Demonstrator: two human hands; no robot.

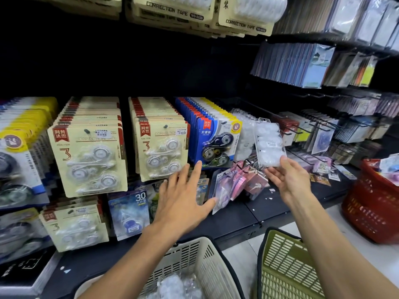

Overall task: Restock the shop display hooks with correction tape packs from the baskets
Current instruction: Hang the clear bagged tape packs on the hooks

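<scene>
Pinching a clear correction tape pack [269,141] by its lower edge, the right hand [287,180] holds it upright just right of the blue-carded packs [212,137]. Below those packs, the left hand [183,197] reaches forward, fingers spread and holding nothing, above the white basket [207,262].

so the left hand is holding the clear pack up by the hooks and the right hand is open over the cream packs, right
Not quite: the hands are swapped. In the head view the right hand pinches the clear pack at its lower edge, up by the hooks, while the left hand is open, fingers spread, below the cream packs.
</scene>
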